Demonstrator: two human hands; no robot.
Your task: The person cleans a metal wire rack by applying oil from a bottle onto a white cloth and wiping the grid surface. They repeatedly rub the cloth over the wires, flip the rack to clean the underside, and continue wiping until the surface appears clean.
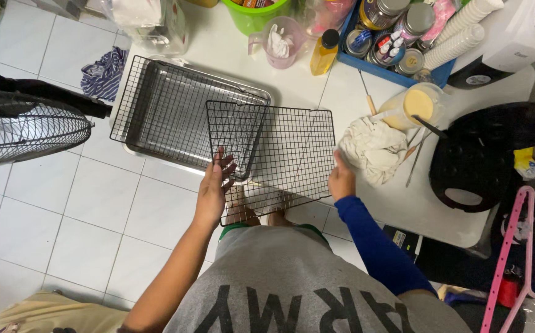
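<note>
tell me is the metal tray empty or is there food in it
Empty as far as shows: bare metal of the tray is visible through the wire rack on it.

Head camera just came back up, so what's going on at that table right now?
A person stands at a white table and holds a black wire rack by both side edges, left hand and right hand. The rack sits half over the table's edge, with one corner overlapping a second wire rack that lies on a metal tray. A crumpled white cloth lies just beyond the right hand, beside a jug of pale yellow batter.
</note>
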